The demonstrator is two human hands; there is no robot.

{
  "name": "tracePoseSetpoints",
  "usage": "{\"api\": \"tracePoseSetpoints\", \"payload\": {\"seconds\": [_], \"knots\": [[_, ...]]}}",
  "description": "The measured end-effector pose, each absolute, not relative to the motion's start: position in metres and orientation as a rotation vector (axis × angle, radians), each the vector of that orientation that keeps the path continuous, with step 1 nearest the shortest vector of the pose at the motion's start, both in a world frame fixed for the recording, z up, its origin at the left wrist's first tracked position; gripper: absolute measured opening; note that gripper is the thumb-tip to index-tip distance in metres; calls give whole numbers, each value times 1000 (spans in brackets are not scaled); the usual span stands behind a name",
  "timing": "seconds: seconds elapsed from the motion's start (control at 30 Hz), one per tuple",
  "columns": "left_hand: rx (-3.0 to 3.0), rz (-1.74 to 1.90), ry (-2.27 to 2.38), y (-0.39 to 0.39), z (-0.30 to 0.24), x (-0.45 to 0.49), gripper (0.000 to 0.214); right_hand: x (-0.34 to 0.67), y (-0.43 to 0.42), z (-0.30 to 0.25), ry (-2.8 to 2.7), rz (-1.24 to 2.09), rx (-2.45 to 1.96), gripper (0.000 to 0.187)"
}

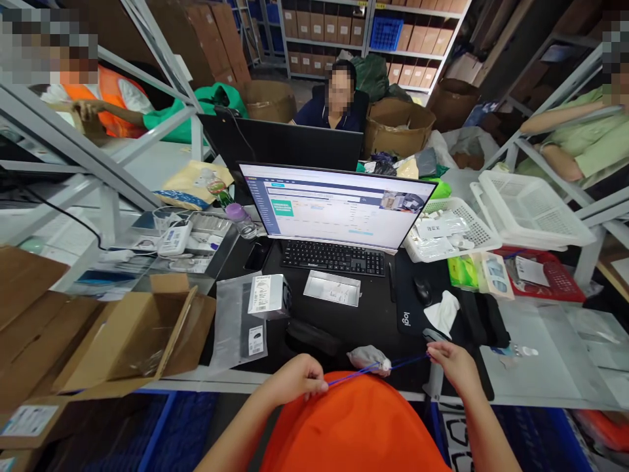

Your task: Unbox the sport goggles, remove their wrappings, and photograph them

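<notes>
My left hand (304, 380) is closed on one end of a thin blue cord (351, 377). The cord's other end is pinched in my right hand (449, 364), and it runs taut between the two. At the middle of the cord a small grey cloth pouch (364, 357) lies at the table's front edge, its gathered neck at the cord. Just beyond my right fingertips is a grey object (435, 335), partly hidden. A black pouch-like item (314, 337) lies ahead of my left hand, near a silver box with a white label (268, 296) on a clear plastic bag (230, 328).
A monitor (334, 203) and keyboard (334, 257) stand ahead. An open white carton (333, 288), a mouse (422, 290) and a white cloth (443, 313) lie nearer. An open cardboard box (128, 334) is left, white baskets (472, 226) right. Several people are around.
</notes>
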State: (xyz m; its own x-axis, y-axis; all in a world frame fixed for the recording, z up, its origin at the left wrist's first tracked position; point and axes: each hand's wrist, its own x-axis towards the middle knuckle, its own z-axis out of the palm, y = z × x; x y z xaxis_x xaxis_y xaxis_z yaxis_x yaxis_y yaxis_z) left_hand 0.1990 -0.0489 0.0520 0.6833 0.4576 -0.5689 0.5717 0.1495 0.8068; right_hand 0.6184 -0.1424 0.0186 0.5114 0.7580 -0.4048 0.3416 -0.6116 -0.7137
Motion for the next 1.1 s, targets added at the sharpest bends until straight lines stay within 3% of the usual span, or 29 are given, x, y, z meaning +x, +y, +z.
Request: {"api": "tracePoseSetpoints", "payload": {"seconds": [0.1, 0.27, 0.5, 0.73, 0.83, 0.97, 1.1], "knots": [[1674, -24, 921, -44, 51, 221, 29, 628, -146, 20, -998, 1101, -2309, 16], [1886, 54, 707, -38, 50, 258, 11, 627, -137, 21, -1012, 1105, -2351, 13], [1931, 42, 296, -25, 65, 280, 22, 593, -59, 7, -1166, 1233, -2326, 10], [1842, 94, -112, -55, 96, 338, 32, 535, 10, -5, -1517, 1969, -2236, 59], [1800, 89, -120, -72, 93, 358, 24, 512, 5, -10, -1729, 2130, -2167, 61], [1857, 98, 65, -73, 87, 357, 15, 500, -17, -11, -1997, 2102, -1984, 53], [1895, 161, 328, -62, 85, 337, 10, 514, -30, -2, -2101, 2052, -1750, 59]]}}
